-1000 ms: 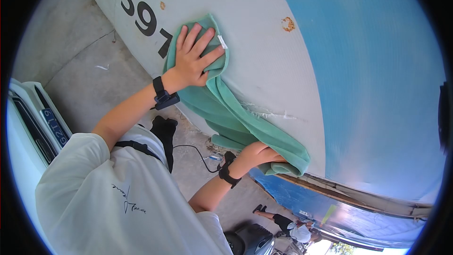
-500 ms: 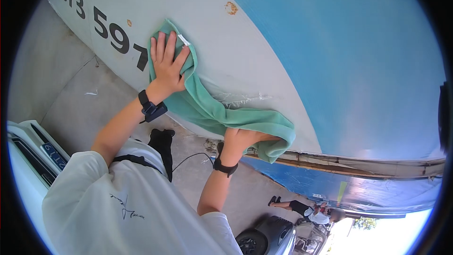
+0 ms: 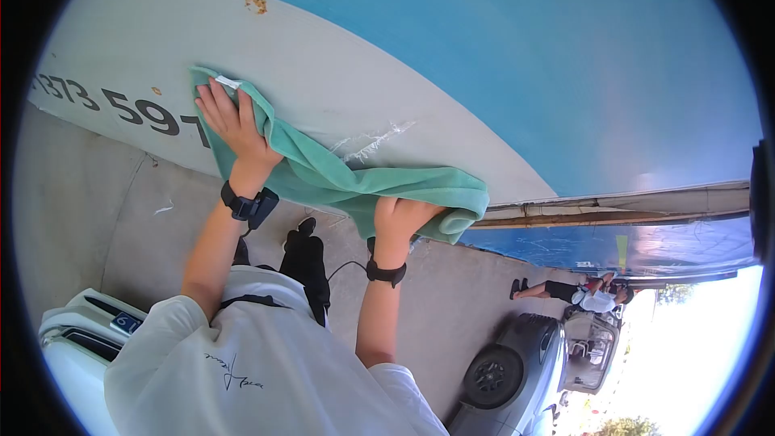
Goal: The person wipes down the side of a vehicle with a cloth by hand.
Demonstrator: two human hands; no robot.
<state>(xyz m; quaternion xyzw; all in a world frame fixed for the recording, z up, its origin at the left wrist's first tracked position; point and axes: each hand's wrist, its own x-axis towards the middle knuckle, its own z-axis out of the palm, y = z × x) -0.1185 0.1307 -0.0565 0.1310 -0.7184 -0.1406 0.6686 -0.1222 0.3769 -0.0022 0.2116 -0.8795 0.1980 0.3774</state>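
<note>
A green cloth (image 3: 323, 171), with a small white tag at its upper left corner, lies against a white and blue painted panel (image 3: 307, 48). My left hand (image 3: 238, 133) presses flat on the cloth's upper left end, fingers stretched out, beside the black printed digits (image 3: 157, 115). At the cloth's lower right end, my right hand (image 3: 397, 222) holds a bunched fold; its fingertips are hidden in the fabric. Black bands circle both wrists, and the left one carries a small dark box. Between the hands, a pale scuffed patch (image 3: 375, 143) shows just above the cloth.
A rust spot (image 3: 256, 5) marks the panel. Below runs a worn edge strip (image 3: 613, 208) above a blue surface. A white vehicle (image 3: 85, 327) stands at lower left, a grey car (image 3: 517, 367) at lower right. Another person (image 3: 585, 295) is farther off on the concrete ground (image 3: 121, 194).
My view has turned, so the panel and digits sit farther left and the grey car shows more fully. Both hands stay on the cloth; the scuffed patch between them is more exposed.
</note>
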